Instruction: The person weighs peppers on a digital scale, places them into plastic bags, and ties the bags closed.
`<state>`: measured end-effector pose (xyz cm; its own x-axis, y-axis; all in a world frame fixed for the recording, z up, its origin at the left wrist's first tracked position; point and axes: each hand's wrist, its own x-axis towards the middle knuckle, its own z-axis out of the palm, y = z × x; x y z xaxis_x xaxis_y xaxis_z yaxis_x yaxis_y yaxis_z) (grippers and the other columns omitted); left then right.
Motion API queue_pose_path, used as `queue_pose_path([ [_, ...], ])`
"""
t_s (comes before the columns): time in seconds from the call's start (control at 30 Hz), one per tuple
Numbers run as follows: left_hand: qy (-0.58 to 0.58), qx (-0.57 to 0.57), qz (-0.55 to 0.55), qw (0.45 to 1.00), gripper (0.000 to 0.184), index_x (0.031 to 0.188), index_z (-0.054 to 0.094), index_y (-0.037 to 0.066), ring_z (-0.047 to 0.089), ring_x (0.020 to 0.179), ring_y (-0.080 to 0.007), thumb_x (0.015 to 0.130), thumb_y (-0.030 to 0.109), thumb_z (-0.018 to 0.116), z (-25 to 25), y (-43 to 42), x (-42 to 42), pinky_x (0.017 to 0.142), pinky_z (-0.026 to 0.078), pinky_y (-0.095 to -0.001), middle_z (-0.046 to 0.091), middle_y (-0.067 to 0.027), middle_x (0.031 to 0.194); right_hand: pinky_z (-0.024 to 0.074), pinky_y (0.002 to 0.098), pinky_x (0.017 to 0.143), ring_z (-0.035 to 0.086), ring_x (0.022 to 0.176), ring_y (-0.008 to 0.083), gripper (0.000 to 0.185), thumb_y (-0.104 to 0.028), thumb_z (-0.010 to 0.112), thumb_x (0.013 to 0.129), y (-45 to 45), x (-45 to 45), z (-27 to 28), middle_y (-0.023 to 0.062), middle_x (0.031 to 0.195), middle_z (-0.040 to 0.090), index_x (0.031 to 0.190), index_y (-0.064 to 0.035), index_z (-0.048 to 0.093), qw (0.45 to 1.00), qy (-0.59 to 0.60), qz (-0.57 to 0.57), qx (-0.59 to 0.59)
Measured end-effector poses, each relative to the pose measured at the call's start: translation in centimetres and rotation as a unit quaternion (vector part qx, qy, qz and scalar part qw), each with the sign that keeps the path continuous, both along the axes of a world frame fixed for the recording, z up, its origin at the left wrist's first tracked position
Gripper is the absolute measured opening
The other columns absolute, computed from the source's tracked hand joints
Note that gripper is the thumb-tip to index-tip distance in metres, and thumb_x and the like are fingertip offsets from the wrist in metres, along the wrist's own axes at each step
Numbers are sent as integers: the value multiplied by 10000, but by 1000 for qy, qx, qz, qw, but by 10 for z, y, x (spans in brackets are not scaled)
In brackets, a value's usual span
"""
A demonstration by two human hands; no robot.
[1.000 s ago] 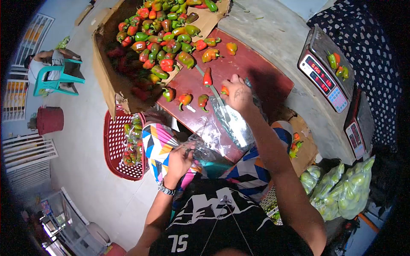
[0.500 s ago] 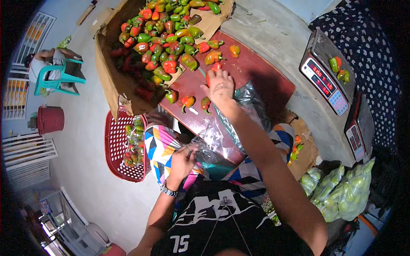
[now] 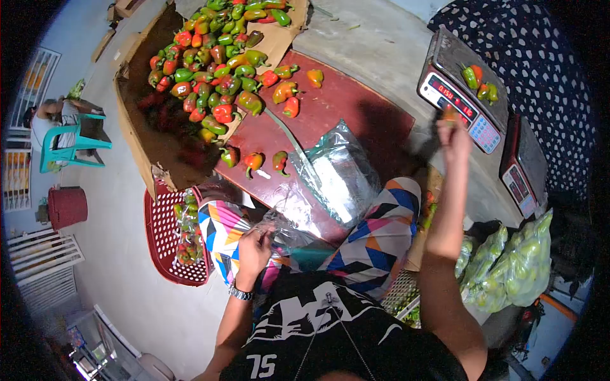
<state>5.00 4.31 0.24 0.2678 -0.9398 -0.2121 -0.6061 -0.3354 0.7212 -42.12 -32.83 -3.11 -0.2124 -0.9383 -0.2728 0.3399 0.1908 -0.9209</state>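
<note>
My left hand (image 3: 254, 253) pinches a clear plastic bag (image 3: 283, 228) above my patterned trousers. Stretched out to the right, my right hand (image 3: 455, 140) grips a small reddish-orange pepper (image 3: 449, 115) in front of the near scale (image 3: 454, 98). Two or more green and red peppers (image 3: 471, 77) rest on that scale's platform. On the red board (image 3: 356, 95) lie a few loose peppers, among them an orange one (image 3: 315, 78), and a stack of clear plastic bags (image 3: 346, 178). A large pile of mixed peppers (image 3: 222, 70) fills the cardboard box beyond.
The open cardboard box (image 3: 136, 120) has a raised side wall. A red perforated basket (image 3: 159, 235) with bagged peppers stands on the floor at left. A second scale (image 3: 524, 171) and filled bags of green produce (image 3: 518, 267) are at right. Another person sits on a green chair (image 3: 79, 143).
My right hand has moved from the peppers on the board rightwards to the scale, now carrying a pepper. My left hand stays on the bag. The whole view has shifted slightly.
</note>
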Motion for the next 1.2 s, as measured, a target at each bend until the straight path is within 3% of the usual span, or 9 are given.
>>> queue_pose_path([
  [0.1,-4,-9,-13,1000,231,1028,727,1,718,994,-361,842,-63,607,-1,0,1,876,558,-379,740,-188,1066,632,302,762,678,824,214,250,-222,525,1048,-44,-123,21,118,913,669,1062,13,610,984,-29,-176,-16],
  [0.37,-13,-4,3,1000,161,987,727,-15,731,923,-347,859,-37,632,-1,-2,-3,796,562,-368,745,-192,1005,628,320,649,683,792,216,192,-179,538,1014,-146,-238,26,82,924,682,1009,-25,653,981,148,-47,117],
  [0.63,-12,-15,13,1000,142,967,725,-11,733,933,-334,868,-43,628,8,-4,-4,814,563,-362,753,-164,1006,540,297,456,640,628,213,185,-161,654,958,-118,-175,34,101,900,685,1026,11,656,984,56,-160,53],
  [0.7,-7,7,16,1000,149,970,725,-9,732,950,-335,868,-46,623,8,-4,-3,832,565,-364,754,-164,1016,514,301,533,646,665,193,195,-170,670,942,-73,-138,39,111,861,700,1004,12,700,964,102,-245,28],
  [0.77,-5,16,17,1000,155,974,725,-9,732,963,-335,868,-48,620,8,-5,-3,846,566,-365,755,-164,1028,491,351,713,594,719,166,283,-244,627,977,-12,-89,1,74,826,679,960,29,702,894,351,-263,-94],
  [0.83,-6,15,15,1000,158,979,724,-10,732,972,-334,867,-49,618,7,-4,-3,855,566,-365,755,-164,1040,483,355,757,573,782,164,295,-262,575,1018,67,-38,-43,31,796,643,892,-12,670,873,474,-73,-91],
  [0.93,-34,27,-2,999,157,979,725,-7,730,983,-337,863,-43,625,10,-3,-1,865,565,-367,754,-167,1045,521,424,728,673,763,301,273,-292,684,946,173,95,4,154,793,688,855,-35,680,781,622,48,-35],
  [1.07,-37,34,-1,999,145,982,728,-3,734,883,-313,862,-20,648,5,0,1,785,561,-352,756,-161,1008,517,475,697,673,739,368,306,-329,703,925,188,113,13,166,781,694,795,-54,669,799,595,76,-31],
  [1.2,-37,74,23,996,146,1001,735,7,712,733,-279,862,21,691,14,-4,-3,670,534,-340,757,-150,947,496,515,674,662,725,390,357,-366,681,924,168,106,7,166,749,681,758,-54,631,731,671,123,-6],
])
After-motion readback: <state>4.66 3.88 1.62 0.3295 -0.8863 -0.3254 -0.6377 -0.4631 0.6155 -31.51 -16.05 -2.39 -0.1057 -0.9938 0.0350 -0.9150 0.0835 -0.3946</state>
